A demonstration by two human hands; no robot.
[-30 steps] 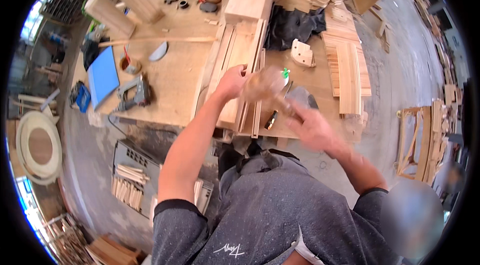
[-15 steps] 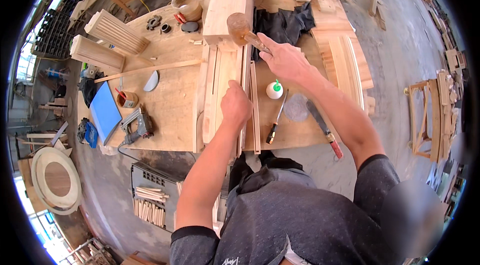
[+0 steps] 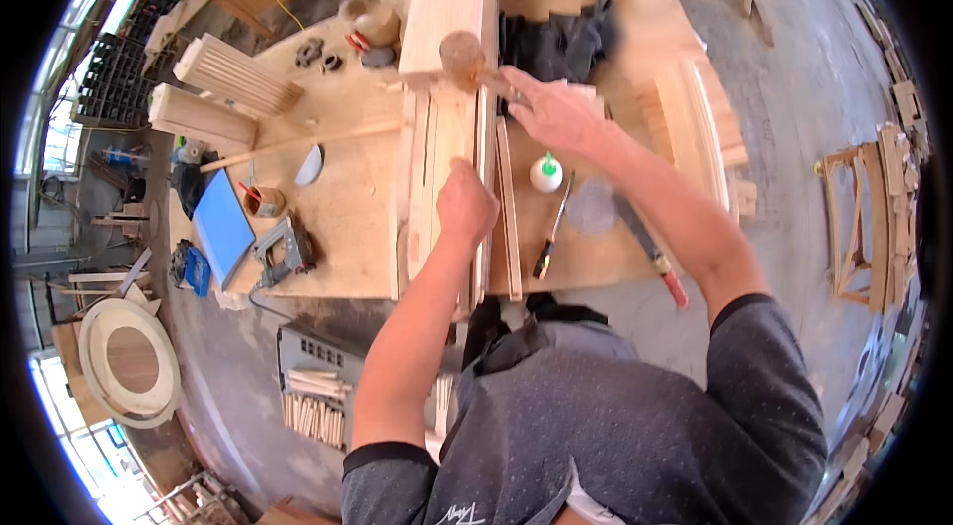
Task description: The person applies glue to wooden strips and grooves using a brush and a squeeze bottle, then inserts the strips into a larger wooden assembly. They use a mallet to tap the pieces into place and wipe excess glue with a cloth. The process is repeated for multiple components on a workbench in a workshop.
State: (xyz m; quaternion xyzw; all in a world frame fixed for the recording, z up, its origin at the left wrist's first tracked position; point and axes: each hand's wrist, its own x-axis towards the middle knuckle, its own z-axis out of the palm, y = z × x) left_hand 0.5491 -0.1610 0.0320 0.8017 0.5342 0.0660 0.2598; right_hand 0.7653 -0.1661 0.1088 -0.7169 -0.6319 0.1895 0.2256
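My right hand [image 3: 561,116] is closed round the handle of a wooden mallet [image 3: 463,57]. The round mallet head is over the near end of a thick squared wooden post [image 3: 445,4], above a long grooved wooden piece [image 3: 429,143]. Lower down on that piece rests my left hand [image 3: 467,199], its fingers curled into a fist. Whatever that fist grips, if anything, is hidden. Just right of it lies a thin wooden strip [image 3: 508,212]. A white bottle with a green tip [image 3: 546,173] and a screwdriver [image 3: 549,245] are farther right.
A red-handled saw [image 3: 650,247] lies at the bench's right. On the left are a nail gun [image 3: 285,247], a blue board [image 3: 224,224], a glue cup [image 3: 264,200] and fluted wooden blocks [image 3: 238,75]. Black cloth [image 3: 558,44] lies beyond my right hand.
The mallet head and my right hand have shifted slightly left. My left fist keeps its place on the wood. The whole view has turned a little.
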